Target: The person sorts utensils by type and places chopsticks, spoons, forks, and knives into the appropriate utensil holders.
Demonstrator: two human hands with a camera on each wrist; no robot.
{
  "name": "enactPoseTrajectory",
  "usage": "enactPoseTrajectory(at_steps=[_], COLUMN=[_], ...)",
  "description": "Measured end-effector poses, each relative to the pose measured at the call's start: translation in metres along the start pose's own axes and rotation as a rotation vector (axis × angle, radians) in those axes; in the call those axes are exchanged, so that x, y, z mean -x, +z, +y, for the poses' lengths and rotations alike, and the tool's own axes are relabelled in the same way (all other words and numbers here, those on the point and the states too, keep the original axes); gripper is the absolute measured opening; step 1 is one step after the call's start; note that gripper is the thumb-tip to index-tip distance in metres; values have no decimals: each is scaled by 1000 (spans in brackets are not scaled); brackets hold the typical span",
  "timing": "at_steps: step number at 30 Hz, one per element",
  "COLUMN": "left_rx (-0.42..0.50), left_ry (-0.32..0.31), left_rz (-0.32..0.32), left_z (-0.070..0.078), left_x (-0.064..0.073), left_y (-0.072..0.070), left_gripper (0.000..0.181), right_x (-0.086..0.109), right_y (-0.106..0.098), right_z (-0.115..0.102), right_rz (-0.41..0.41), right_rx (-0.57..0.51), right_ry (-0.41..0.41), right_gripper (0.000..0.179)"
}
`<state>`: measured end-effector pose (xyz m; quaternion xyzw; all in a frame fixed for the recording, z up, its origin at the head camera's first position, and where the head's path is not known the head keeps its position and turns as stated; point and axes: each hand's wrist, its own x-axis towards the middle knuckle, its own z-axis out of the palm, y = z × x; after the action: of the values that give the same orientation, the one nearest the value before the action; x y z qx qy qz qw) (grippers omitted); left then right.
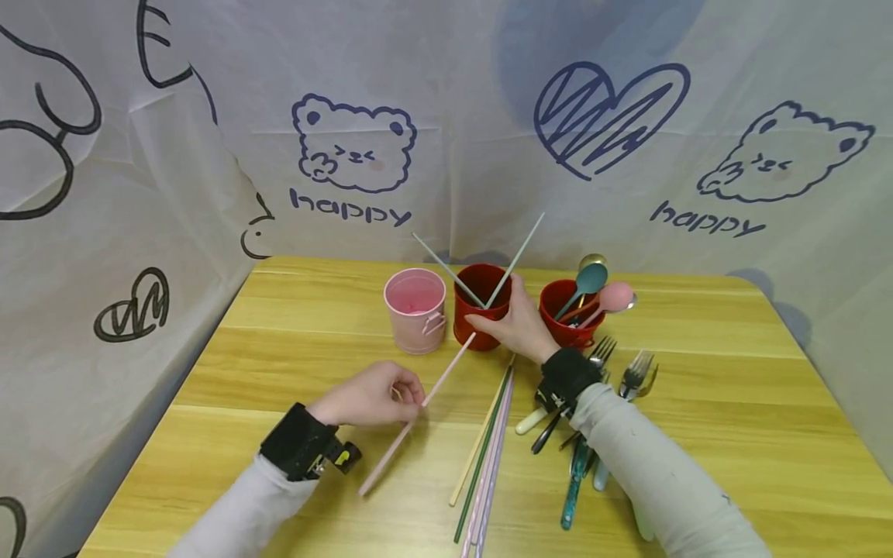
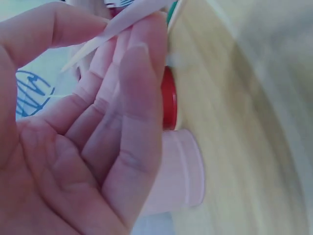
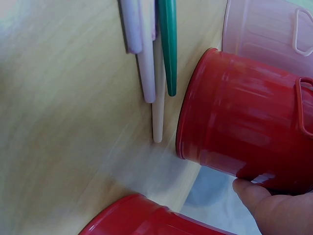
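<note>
My left hand (image 1: 370, 395) pinches a pink chopstick (image 1: 387, 465) between thumb and fingers, tilted with its upper end toward the middle red bucket. In the left wrist view the pink chopstick (image 2: 124, 19) crosses the fingertips. My right hand (image 1: 519, 322) holds that red bucket (image 1: 474, 335) at its right side and rim, the thumb across the front. Two pale green chopsticks (image 1: 517, 257) lean out of it in a V. In the right wrist view, part of my right hand (image 3: 281, 208) touches the bucket wall (image 3: 244, 117).
A pink bucket (image 1: 418, 335) stands left of the held one. To the right, another red bucket (image 1: 549, 304) holds several spoons (image 1: 591, 279). Several chopsticks (image 1: 481, 465) lie at front centre; forks (image 1: 635, 376) and other cutlery lie partly beneath my right forearm. A printed cloth (image 1: 481, 155) hangs behind.
</note>
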<state>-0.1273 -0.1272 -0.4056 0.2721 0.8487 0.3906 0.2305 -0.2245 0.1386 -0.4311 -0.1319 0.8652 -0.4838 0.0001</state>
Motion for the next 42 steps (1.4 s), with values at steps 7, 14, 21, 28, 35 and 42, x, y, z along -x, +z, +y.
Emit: enactPoseTrajectory(at_steps=[7,14,21,28,35,42], left_rx=[12,115,134,155,114,-39], left_ry=[85,119,173,254,336,336], left_rz=[92,263,516,720,872,896], left_z=[8,26,44,62,77,79], left_x=[-7,-20,-33,-47,-67,-86], left_y=[-11,-16,-26,-40,-47,-43], left_gripper=[7,7,10,14,17,16], right_x=[1,1,2,2,2,1], right_y=[1,2,2,0,0,0], right_z=[1,4,4,3,2,0], right_rz=[8,12,5,12,13,11], right_rx=[3,-11,-24,-17,-14,-2], right_ry=[-4,-11,-26,-35,-33,-29], right_gripper=[84,85,85,85,86,86])
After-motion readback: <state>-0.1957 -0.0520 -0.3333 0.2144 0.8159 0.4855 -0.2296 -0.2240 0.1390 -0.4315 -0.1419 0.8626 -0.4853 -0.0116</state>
